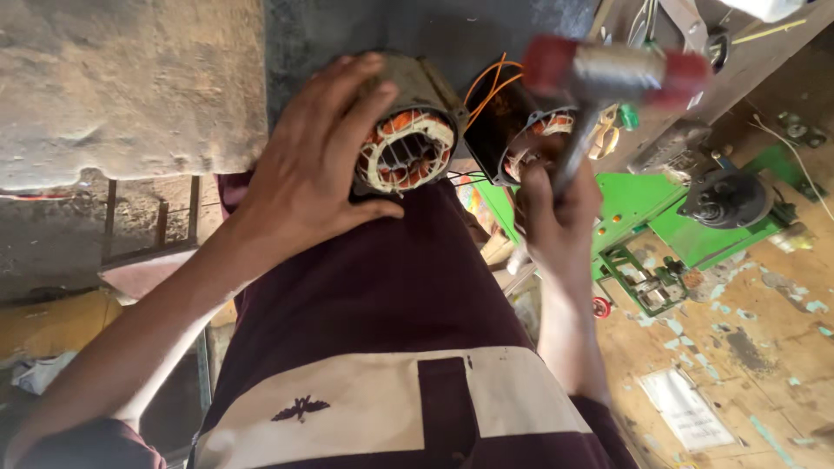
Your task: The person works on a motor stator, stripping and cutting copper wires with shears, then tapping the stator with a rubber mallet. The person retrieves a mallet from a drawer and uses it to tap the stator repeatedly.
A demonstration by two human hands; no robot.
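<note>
A dark maroon shirt (373,304) with a cream band across it fills the near foreground, seen from directly above by the head camera. On the cream band, at about 7 o'clock from the frame's centre, a small dark winged emblem (300,407) is printed. At 4 o'clock, near the lower right corner, a pale rectangular sheet of paper (686,406) is seen lying flat on the worn, paint-flecked wooden bench (764,347); its writing is too small to be made out.

The left hand (308,169) is laid over a motor stator (407,139), at about 11 o'clock from centre. The fingers are spread and curled around the grey, grimy housing, with the thumb pressed along its lower edge. The open face of the stator is turned toward the camera: a whitish ring of insulation is shown around copper-orange windings, with a dark bore in the middle.

The right hand (556,204) is closed in a fist around the metal handle of a mallet (612,74), whose cylindrical steel head carries red caps at both ends and is blurred at 1 o'clock. Just behind that hand a second stator (530,126) with orange wires is partly hidden.

Green metal plates (695,230) and a dark round motor part (725,198) are seen at 3 o'clock on the bench.
</note>
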